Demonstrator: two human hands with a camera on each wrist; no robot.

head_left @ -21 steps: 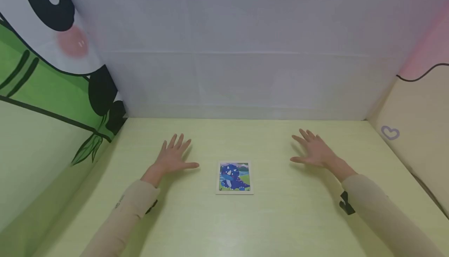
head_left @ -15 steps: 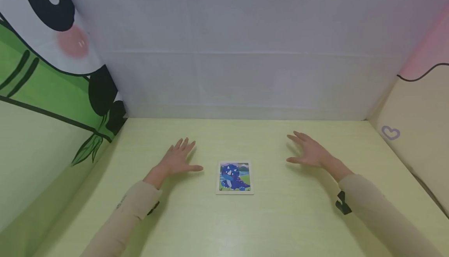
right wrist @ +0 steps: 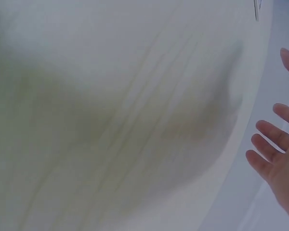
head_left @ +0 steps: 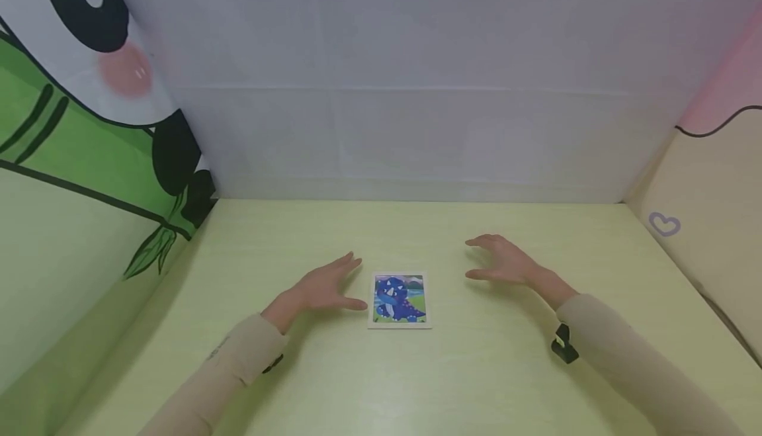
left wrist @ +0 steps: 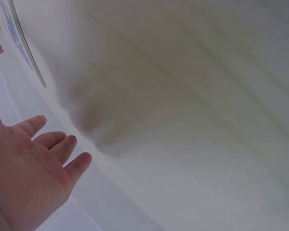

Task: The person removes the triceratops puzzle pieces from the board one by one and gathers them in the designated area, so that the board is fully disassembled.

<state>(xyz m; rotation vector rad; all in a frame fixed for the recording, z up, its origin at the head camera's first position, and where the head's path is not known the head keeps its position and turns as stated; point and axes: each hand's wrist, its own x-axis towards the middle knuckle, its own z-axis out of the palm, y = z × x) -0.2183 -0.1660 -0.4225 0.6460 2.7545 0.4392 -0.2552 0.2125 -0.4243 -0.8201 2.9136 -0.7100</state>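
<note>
Both hands have moved inward toward the dinosaur picture card (head_left: 398,300) lying mid-desk (head_left: 476,370): left hand (head_left: 326,286) just beside its left edge, right hand (head_left: 505,264) near, fingers loosely spread, holding nothing.

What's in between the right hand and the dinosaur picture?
Nothing: in the head view only bare table lies between the right hand and the dinosaur picture. The hand is open and apart from it.

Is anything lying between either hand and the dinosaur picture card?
Nothing visible. The left hand is open just left of the dinosaur card, the right hand open to its right; only bare table lies between.
</note>
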